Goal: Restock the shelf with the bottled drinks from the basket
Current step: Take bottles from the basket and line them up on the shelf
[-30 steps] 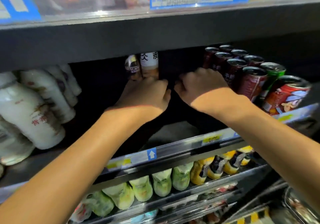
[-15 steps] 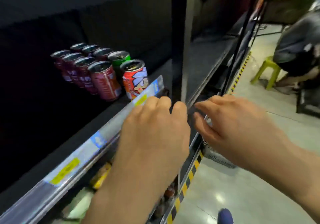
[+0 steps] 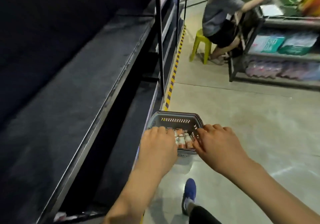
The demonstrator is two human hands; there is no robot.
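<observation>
A grey plastic basket (image 3: 174,119) stands on the floor against the foot of the dark shelf unit (image 3: 97,78). Several small bottled drinks (image 3: 183,140) with white tops and orange-brown labels lie inside it. My left hand (image 3: 158,143) reaches down over the basket's left side, fingers curled, hiding what lies beneath. My right hand (image 3: 219,143) hovers over the basket's right side with its fingers spread toward the bottles. Neither hand visibly grips a bottle.
Yellow-black hazard tape (image 3: 174,68) runs along the shelf base. A person sits on a yellow-green stool (image 3: 201,46) further down the aisle, beside a metal rack (image 3: 277,56) with packaged goods. My blue shoe (image 3: 189,192) stands on the grey floor below the basket.
The view has swung from the shelf with cans and bottles down to the floor. Both hands have left the shelf and dropped to the basket.
</observation>
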